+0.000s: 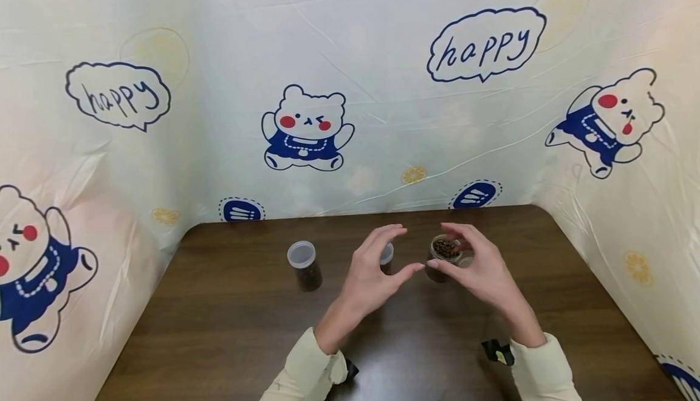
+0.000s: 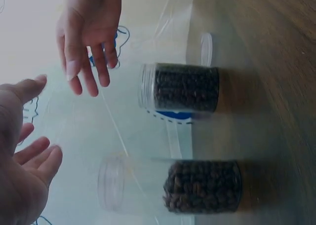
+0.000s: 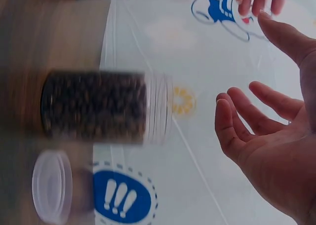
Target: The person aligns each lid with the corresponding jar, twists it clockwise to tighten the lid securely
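Both hands hover above the table, fingers loosely curved and holding nothing. My left hand (image 1: pixel 372 267) is in front of a clear jar (image 1: pixel 386 254), hiding most of it in the head view. The left wrist view shows that jar (image 2: pixel 202 186) partly filled with dark brown beans. Close by the right jar (image 1: pixel 445 248) is my right hand (image 1: pixel 483 267), partly overlapping it. This jar is uncapped and filled nearly to its neck with the same beans (image 3: pixel 98 106). Its translucent lid (image 3: pixel 52 186) lies on the table beside it.
A third jar (image 1: pixel 306 270) with a pale lid and dark contents stands upright to the left on the brown wooden table (image 1: pixel 229 322). A printed cloth (image 1: pixel 383 85) hangs behind the table and along both sides.
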{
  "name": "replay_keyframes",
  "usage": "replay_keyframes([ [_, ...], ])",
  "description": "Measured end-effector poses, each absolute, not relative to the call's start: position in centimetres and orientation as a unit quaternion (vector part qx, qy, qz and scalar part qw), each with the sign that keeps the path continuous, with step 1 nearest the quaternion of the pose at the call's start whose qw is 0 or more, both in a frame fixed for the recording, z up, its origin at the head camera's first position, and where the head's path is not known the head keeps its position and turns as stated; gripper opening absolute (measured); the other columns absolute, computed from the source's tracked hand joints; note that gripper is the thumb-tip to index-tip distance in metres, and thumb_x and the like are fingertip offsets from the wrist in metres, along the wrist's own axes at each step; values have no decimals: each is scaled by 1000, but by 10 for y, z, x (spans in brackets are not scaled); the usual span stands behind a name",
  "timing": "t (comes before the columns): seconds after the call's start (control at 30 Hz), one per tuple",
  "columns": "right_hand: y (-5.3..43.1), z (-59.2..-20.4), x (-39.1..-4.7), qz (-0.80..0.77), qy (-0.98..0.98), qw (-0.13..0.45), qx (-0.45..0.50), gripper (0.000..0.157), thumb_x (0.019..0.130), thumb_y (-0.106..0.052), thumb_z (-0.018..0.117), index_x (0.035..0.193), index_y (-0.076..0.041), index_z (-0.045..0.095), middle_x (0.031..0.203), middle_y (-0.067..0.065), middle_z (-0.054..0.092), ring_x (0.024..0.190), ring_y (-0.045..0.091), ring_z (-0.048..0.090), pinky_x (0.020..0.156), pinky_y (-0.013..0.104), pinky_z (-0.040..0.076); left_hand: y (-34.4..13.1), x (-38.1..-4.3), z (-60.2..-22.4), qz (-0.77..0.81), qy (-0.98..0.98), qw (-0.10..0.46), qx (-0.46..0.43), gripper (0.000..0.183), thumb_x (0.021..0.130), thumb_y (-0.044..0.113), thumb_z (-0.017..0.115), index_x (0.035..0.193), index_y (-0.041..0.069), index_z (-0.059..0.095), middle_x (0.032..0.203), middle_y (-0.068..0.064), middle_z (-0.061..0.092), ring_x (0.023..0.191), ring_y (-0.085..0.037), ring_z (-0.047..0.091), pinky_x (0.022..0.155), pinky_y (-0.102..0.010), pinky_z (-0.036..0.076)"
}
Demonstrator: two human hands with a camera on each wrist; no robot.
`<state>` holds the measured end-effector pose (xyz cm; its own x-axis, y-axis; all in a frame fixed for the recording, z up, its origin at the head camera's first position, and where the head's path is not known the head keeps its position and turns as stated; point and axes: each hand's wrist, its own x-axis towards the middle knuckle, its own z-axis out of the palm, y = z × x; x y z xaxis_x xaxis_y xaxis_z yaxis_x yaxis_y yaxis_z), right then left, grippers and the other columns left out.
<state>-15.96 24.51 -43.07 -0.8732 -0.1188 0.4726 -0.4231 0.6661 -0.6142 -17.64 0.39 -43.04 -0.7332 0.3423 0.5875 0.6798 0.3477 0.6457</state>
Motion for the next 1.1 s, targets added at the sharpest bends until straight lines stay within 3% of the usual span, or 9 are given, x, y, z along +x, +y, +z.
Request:
replay_keyframes([
  [0.13,259,-431,-159,372,-899,194,127,71,78,-16,95,140,-8,61,126,8,68,106,30,68,87,25,61,12,-176,-429,-473,-794,158,-349,70,84,27,91,143,11,58,143,-5,62,129,-20,65,110,-31,56],
  [0.33,279,-436,-159,355,-914,174,90,72,81,-23,94,142,-6,60,130,15,67,113,32,65,90,33,59,25,-177,-434,-462,-800,102,-368,80,87,34,89,152,12,48,149,-6,57,135,-19,60,111,-31,55],
  [0.47,294,-442,-160,352,-923,143,65,78,82,-29,93,145,-5,56,136,20,64,116,38,64,94,46,58,36,-181,-441,-442,-815,56,-370,89,87,45,86,159,19,40,157,-2,51,142,-19,54,116,-35,52],
  [0.6,307,-452,-162,350,-930,101,53,86,82,-35,92,149,-1,51,142,27,58,123,47,60,101,64,54,48,-182,-452,-441,-828,26,-345,95,87,51,84,162,21,33,160,0,46,148,-20,49,121,-42,47],
  [0.7,314,-462,-164,344,-935,68,51,91,82,-38,92,151,2,47,146,31,54,128,52,56,104,69,51,59,-180,-462,-450,-839,12,-306,100,88,53,82,165,21,27,163,-3,44,149,-21,48,120,-46,47],
  [0.87,318,-479,-165,310,-949,21,52,93,82,-36,91,149,9,47,145,36,53,132,56,52,106,72,48,76,-179,-480,-479,-847,-21,-229,110,86,56,83,168,25,17,164,-4,43,149,-21,47,120,-50,47],
  [1.1,319,-492,-168,278,-960,-19,40,99,79,-42,92,147,13,46,140,41,52,124,59,53,96,69,53,93,-195,-502,-472,-859,-47,-196,111,85,54,85,168,25,17,165,-5,39,149,-23,46,120,-49,47],
])
